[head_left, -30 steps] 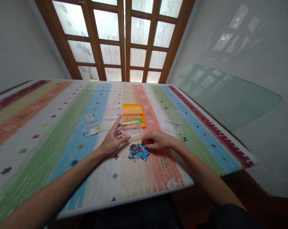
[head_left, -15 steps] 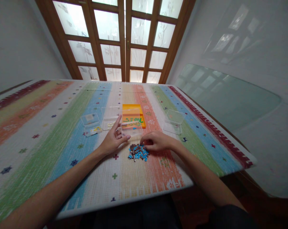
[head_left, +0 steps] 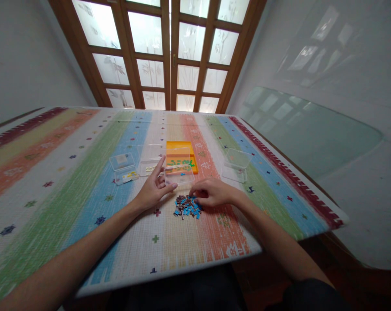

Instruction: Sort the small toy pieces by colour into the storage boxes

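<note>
Blue and brown small plastic pieces (head_left: 186,207) lie heaped on the striped tablecloth. At the heap's upper right edge is my right hand (head_left: 210,191), its thumb and fingers curled together over the pieces. Whatever sits between those fingertips is hidden. My left hand (head_left: 153,188) rests at the near left corner of a clear plastic box (head_left: 179,178), index finger pointing forward and thumb stretched along the box's near side. Inside that box lies a small blue piece (head_left: 183,174).
Behind the clear box sits an orange tray (head_left: 196,169) with green pieces. Further left are an open clear case (head_left: 127,176) with yellow pieces and a clear container (head_left: 143,166) with pale pieces. An open clear case (head_left: 234,173) stands at right. The table's near edge runs below.
Very little differs. My right hand has shifted slightly left over the heap, while my left hand and the boxes keep their places.
</note>
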`<move>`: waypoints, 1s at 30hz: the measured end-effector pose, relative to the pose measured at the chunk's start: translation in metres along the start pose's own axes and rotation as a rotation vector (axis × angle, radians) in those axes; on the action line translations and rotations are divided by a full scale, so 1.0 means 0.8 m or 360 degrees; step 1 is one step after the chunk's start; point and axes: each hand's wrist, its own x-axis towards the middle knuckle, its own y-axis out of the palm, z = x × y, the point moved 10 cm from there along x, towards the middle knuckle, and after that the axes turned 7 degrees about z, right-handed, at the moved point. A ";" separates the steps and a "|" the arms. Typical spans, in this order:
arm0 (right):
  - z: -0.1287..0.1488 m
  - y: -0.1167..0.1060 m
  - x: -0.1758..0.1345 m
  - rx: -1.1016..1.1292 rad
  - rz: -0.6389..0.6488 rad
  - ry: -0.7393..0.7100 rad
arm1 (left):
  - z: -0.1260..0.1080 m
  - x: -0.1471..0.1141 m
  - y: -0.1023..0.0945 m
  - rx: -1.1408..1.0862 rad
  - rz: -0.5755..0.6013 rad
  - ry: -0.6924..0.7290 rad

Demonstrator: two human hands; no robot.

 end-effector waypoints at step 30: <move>0.002 -0.005 -0.004 -0.0054 -0.0091 -0.0103 | -0.004 0.000 0.004 -0.0059 0.0008 -0.0005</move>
